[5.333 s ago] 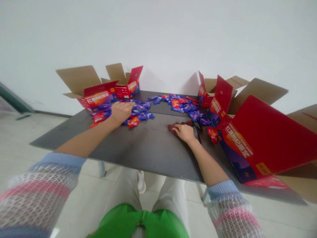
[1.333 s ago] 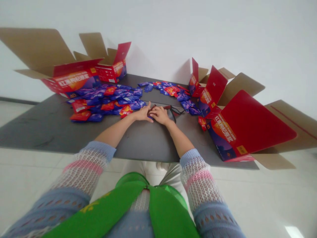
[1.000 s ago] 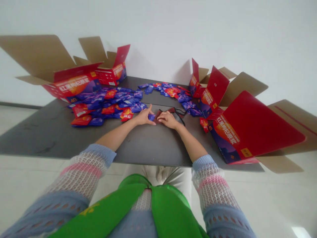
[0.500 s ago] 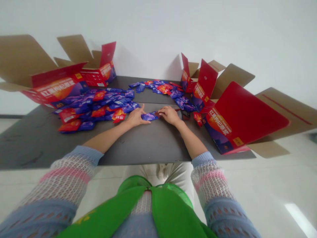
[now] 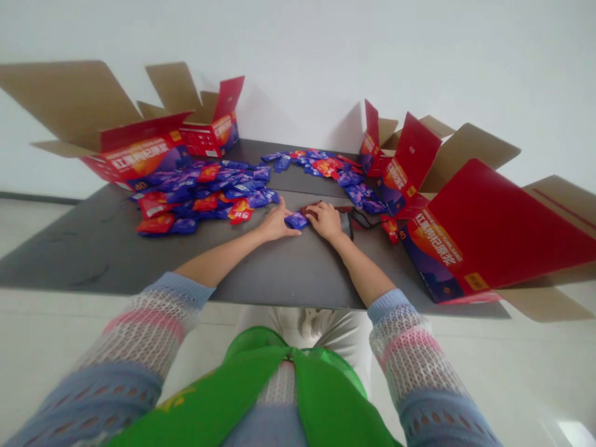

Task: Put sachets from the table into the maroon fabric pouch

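Observation:
A small purple-blue sachet (image 5: 297,220) lies on the grey table between my two hands. My left hand (image 5: 275,223) is curved around its left end, thumb along the near side and fingers on the far side. My right hand (image 5: 325,220) has its fingers bent down at the sachet's right end, pinching the edge of a dark reddish-brown pouch (image 5: 346,222) with a black cord. The pouch is mostly hidden under that hand, and I cannot tell whether the sachet's end is inside it. A heap of purple and red sachets (image 5: 205,192) lies left of my left hand.
More sachets (image 5: 321,166) form a curved row at the back of the table (image 5: 279,267). Open red cartons stand at both sides: a large one (image 5: 144,155) and a smaller one (image 5: 214,133) on the left, several on the right, the nearest (image 5: 442,248) close to the front edge.
The view has turned a little to the left. My hands have come closer together, and less of the sachet shows between them. More of the dark pouch and cord is visible.

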The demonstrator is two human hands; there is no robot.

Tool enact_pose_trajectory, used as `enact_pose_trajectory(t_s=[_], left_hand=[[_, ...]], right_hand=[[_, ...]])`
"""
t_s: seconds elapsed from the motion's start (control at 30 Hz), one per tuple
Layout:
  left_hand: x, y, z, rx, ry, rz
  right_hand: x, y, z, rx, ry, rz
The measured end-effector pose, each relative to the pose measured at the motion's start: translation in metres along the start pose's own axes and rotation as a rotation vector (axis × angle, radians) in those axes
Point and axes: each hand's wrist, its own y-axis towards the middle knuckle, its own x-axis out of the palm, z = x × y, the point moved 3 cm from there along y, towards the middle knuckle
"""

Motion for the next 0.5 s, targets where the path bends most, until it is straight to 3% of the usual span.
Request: enact_pose_trajectory(t_s=[0.1, 0.2, 0.33, 0.5], left_hand=[[0.000, 0.002, -0.005, -0.041, -0.017, -0.017], [0.002, 0.003, -0.006, -0.039, -0.010, 0.005], [0.004, 0.005, -0.008, -0.009, -0.027, 0.004], [0.003, 0.011, -0.014, 0.108, -0.062, -0.057]], right_hand=[[-0.004, -0.002, 0.014, 0.105, -0.015, 0.033], [-0.009, -0.009, 0.015, 0.085, 0.039, 0.076], [-0.010, -0.018, -0.010, -0.088, 0.160, 0.094], [0.001, -0.026, -0.046, -0.228, 0.099, -0.049]])
